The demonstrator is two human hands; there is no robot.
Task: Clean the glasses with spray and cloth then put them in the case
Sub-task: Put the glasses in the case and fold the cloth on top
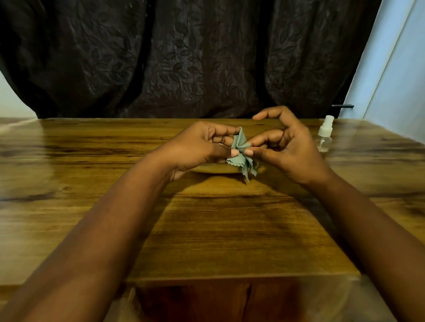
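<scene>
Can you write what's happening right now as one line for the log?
step: wiping | left hand, right hand: both pinch cloth | spray bottle: upright on table | glasses: hidden

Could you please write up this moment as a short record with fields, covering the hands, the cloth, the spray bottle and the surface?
left hand: pinches the cloth from the left
right hand: pinches the cloth from the right
cloth: green, zigzag edge, bunched between both hands, held above the table
spray bottle: clear, white nozzle, upright, right of the hands, untouched
brown object: on the table under the hands, mostly hidden
glasses: cannot be made out
table: wood
backdrop: dark curtain
</scene>
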